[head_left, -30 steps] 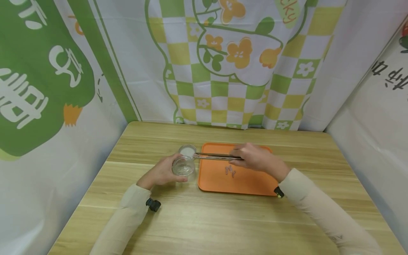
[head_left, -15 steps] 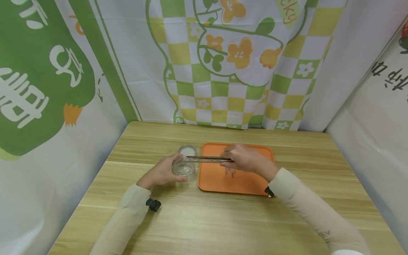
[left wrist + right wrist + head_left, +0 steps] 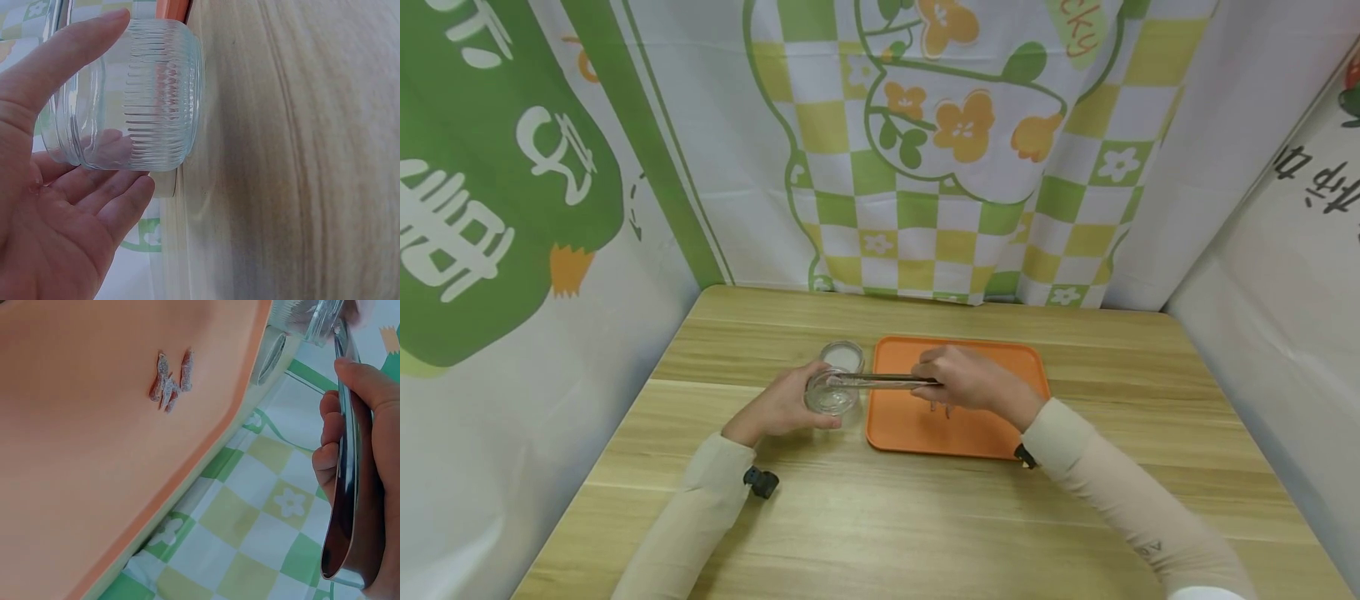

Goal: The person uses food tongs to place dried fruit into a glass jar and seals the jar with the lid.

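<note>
My left hand (image 3: 784,404) grips a clear ribbed glass jar (image 3: 831,398), thumb on one side and fingers on the other. The left wrist view shows the jar (image 3: 150,94) standing on the wooden table. My right hand (image 3: 966,379) holds metal tongs (image 3: 883,382) level over the tray, pinched between thumb and fingers. Their tips reach over the jar's mouth, with a small pale pinkish piece at them. Several reddish, white-dusted strips (image 3: 165,384) lie on the orange tray (image 3: 902,429), partly hidden beneath my right hand in the head view.
A round clear lid (image 3: 842,355) lies on the wooden table (image 3: 880,517) just behind the jar, left of the tray. A patterned curtain (image 3: 917,225) hangs along the table's back edge, with printed cloths on both sides.
My right hand has moved left with the tongs, bringing their tips from beside the jar to over its mouth. My left hand and the jar have stayed in place.
</note>
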